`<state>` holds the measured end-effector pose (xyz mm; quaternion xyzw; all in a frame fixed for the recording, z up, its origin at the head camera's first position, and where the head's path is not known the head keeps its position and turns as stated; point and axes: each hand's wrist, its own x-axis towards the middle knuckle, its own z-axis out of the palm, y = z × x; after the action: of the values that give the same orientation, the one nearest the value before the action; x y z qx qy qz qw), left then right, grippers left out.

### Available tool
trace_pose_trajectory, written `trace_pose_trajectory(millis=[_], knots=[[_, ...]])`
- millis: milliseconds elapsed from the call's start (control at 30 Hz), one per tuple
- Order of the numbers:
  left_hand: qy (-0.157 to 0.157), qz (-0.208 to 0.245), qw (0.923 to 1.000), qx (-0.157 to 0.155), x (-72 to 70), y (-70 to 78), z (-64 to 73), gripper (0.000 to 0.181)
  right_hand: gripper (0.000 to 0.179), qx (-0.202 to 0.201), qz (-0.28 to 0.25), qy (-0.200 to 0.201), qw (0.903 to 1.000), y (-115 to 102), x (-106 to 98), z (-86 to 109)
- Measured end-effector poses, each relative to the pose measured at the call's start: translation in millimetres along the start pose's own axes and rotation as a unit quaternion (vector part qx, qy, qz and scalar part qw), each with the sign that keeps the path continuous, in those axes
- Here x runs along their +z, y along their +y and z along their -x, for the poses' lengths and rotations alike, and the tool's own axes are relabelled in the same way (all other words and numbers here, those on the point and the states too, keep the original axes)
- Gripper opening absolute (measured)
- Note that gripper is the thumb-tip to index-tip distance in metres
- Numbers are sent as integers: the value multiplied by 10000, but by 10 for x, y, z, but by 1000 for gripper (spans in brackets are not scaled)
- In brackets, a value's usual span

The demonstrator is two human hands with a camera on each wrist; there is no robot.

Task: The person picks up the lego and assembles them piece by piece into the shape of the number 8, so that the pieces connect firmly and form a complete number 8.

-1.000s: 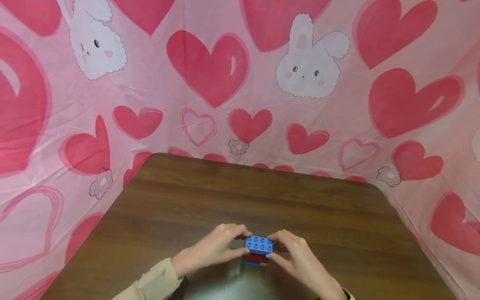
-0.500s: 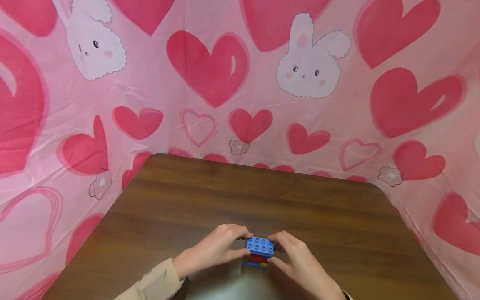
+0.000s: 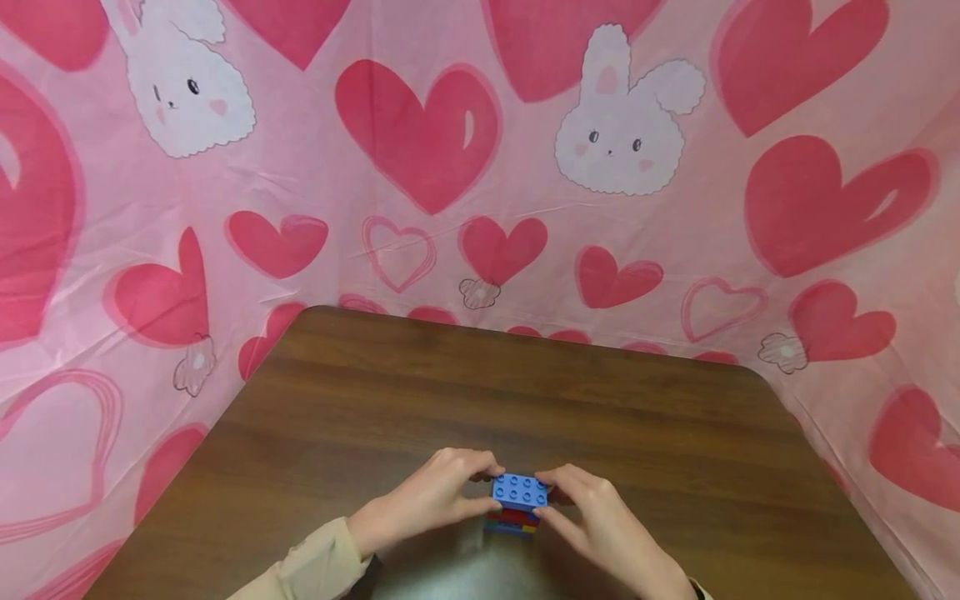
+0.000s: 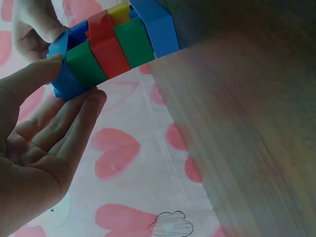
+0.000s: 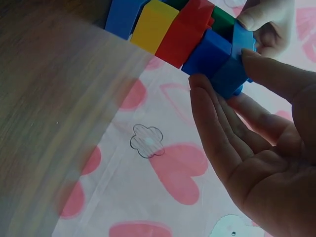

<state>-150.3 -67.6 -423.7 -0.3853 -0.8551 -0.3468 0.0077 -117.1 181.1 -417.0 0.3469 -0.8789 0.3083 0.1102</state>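
A small tower of toy building bricks stands upright on the table. Its top is a light blue studded brick [image 3: 520, 492]. My left hand [image 3: 427, 504] pinches one end of this brick between thumb and fingers, and my right hand [image 3: 603, 529] pinches the other end. Below it, the left wrist view shows a green brick [image 4: 86, 64] beside a dark blue one [image 4: 78, 33]. Under these come a red brick [image 4: 109, 47], then a second green brick [image 4: 134, 43] beside a yellow brick [image 5: 155, 24]. At the bottom is another blue brick [image 5: 123, 17].
The brown wooden table [image 3: 480, 383] reaches back to a pink cloth backdrop [image 3: 525, 192] printed with hearts and rabbits. The backdrop also runs along the table's left and right sides. Beige sleeves [image 3: 315, 562] cover the forearms.
The right thumb dipped slightly half a second ago and is now up against the light blue brick's edge. Otherwise the hands and the tower have kept their places.
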Motion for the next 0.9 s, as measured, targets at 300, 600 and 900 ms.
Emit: trace_pose_trajectory(millis=[300, 600, 900], knots=[[153, 183, 9997, -40, 11, -15, 7, 23, 24, 198, -251, -128, 9994, 25, -23, -29], [320, 497, 9981, -158, 58, -75, 26, 28, 30, 60, 252, 192, 9995, 52, -7, -45], [756, 572, 9947, -403, 96, -152, -5, 34, 37, 592, 378, 122, 9975, 124, 54, -110]])
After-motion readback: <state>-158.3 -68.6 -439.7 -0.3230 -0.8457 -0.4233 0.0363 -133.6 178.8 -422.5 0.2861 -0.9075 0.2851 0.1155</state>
